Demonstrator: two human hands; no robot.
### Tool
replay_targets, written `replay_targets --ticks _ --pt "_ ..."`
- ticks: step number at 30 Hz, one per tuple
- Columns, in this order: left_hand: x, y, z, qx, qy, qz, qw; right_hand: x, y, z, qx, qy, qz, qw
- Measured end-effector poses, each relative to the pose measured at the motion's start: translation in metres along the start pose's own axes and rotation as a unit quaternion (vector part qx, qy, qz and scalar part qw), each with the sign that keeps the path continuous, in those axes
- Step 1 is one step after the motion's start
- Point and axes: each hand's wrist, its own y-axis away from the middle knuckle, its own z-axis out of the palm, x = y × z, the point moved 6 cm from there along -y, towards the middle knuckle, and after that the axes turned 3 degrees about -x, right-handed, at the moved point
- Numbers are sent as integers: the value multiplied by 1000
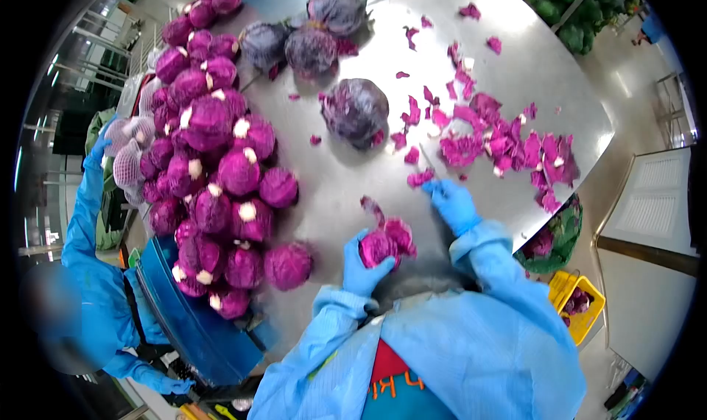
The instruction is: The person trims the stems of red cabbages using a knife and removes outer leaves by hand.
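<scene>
My left hand [361,270] is wrapped round a small red cabbage [377,248] near the table's front edge. A loose outer leaf [401,236] stands away from the cabbage's right side, and a narrow strip sticks up behind it. My right hand [452,205], in a blue glove, is apart from the cabbage, its fingers drawn together. At its fingertips lies a scrap of purple leaf [420,178]; whatever the fingers grip is too small to make out. Beyond both hands sits a darker, untrimmed red cabbage [355,114].
Trimmed red cabbages [239,170] are heaped on the left. More dark cabbages [311,50] sit at the back. Leaf scraps [508,142] cover the steel table's [324,170] right side. A yellow crate [589,313] stands lower right. Another person [96,295] works at left, by net-wrapped cabbages [129,162].
</scene>
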Motion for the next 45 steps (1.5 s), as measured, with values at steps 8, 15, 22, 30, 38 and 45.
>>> replay_targets --ticks 8,15,22,30,38,45 --pt "-5 -3 -2 28 141 -29 989 -73 42 24 -204 -133 -2 970" --pt "24 -11 -5 -40 264 -109 958 -68 59 35 -180 -361 118 907" --pt "18 -16 -4 3 269 -93 959 -85 52 8 -189 -466 144 852" --pt "68 -16 -7 -39 142 52 988 -64 -3 -59 78 -44 -91 992" --pt "71 -23 -2 1 4 115 993 -145 39 -5 -246 -135 -51 959" --pt "75 -23 5 -74 55 91 992 -145 40 11 -229 17 -288 930"
